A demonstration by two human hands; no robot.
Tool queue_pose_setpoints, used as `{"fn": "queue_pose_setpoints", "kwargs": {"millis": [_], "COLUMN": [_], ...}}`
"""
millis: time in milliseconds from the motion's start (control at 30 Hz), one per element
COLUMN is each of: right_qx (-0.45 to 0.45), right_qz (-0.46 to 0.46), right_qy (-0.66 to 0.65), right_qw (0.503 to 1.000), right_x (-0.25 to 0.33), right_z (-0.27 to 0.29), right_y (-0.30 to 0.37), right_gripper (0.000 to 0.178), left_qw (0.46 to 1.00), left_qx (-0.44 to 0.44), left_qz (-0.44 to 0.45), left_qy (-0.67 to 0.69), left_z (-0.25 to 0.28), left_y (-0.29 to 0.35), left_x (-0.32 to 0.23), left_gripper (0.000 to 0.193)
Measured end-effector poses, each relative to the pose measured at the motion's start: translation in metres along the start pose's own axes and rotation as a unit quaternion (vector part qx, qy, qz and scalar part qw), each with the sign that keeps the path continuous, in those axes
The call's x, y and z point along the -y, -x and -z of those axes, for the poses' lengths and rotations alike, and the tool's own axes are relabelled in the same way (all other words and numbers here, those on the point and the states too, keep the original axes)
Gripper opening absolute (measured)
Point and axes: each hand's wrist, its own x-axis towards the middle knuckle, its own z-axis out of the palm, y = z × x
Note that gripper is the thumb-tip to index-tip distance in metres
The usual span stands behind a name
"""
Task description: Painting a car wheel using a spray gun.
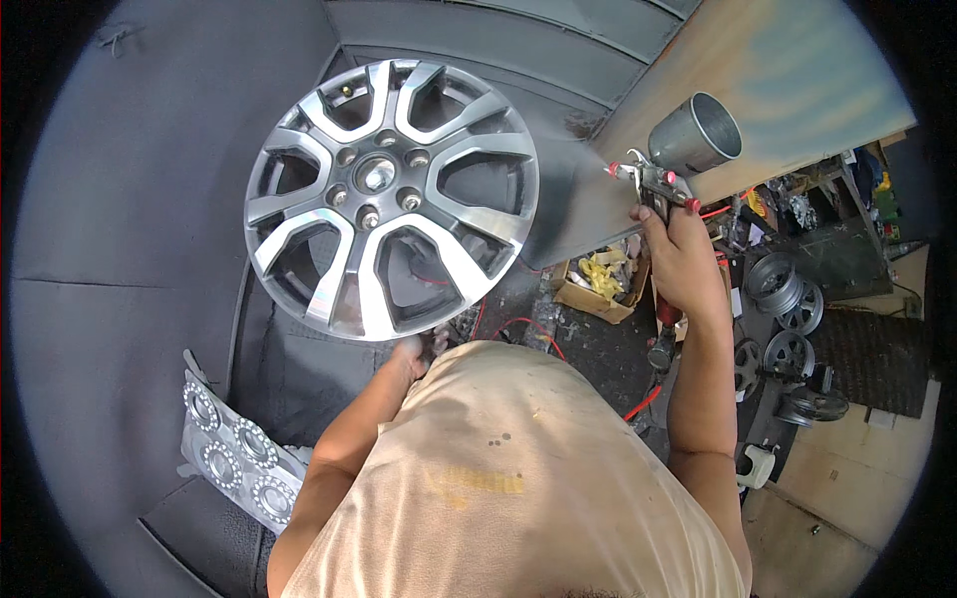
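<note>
A silver and grey alloy wheel [377,177] stands before me, its spoked face towards me. My right hand [683,259] is closed around the grip of a spray gun [653,184], whose metal cup [698,135] sits on top. The nozzle points left at the wheel, and a grey mist hangs between them, apart from any contact. A red hose [643,404] runs down from a fitting under the grip. My left hand [424,351] is low at the wheel's bottom edge, close to my shirt. Its fingers are partly hidden, and what they touch does not show.
Dark grey panels line the left side. A sheet with ring-shaped patterns [234,453] lies at lower left. Below the gun stands a cardboard box [593,297] with yellow material. Several wheels [788,354] crowd the right, and a pale board [788,80] slants at upper right.
</note>
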Motion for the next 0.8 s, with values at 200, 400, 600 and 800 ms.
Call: {"fn": "queue_pose_setpoints", "kwargs": {"millis": [200, 400, 600, 800], "right_qx": [-0.029, -0.005, 0.082, 0.107], "right_qz": [0.012, 0.057, 0.080, 0.113], "right_qy": [0.066, 0.072, -0.071, -0.045], "right_qw": [0.997, 0.996, 0.991, 0.987], "right_x": [-0.012, 0.020, 0.053, 0.064], "right_z": [-0.017, -0.037, -0.043, -0.061], "right_y": [-0.034, -0.032, -0.013, -0.026], "right_gripper": [0.027, 0.027, 0.030, 0.032], "left_qw": [0.998, 0.996, 0.985, 0.948], "left_qx": [0.054, 0.011, -0.056, -0.181], "left_qz": [-0.035, -0.086, -0.160, -0.260], "left_qy": [-0.017, -0.038, -0.036, -0.022], "left_z": [0.032, 0.051, 0.043, 0.092], "left_y": [-0.011, 0.002, 0.031, -0.002], "left_x": [-0.004, -0.010, -0.018, -0.026], "left_gripper": [0.033, 0.034, 0.033, 0.028]}}
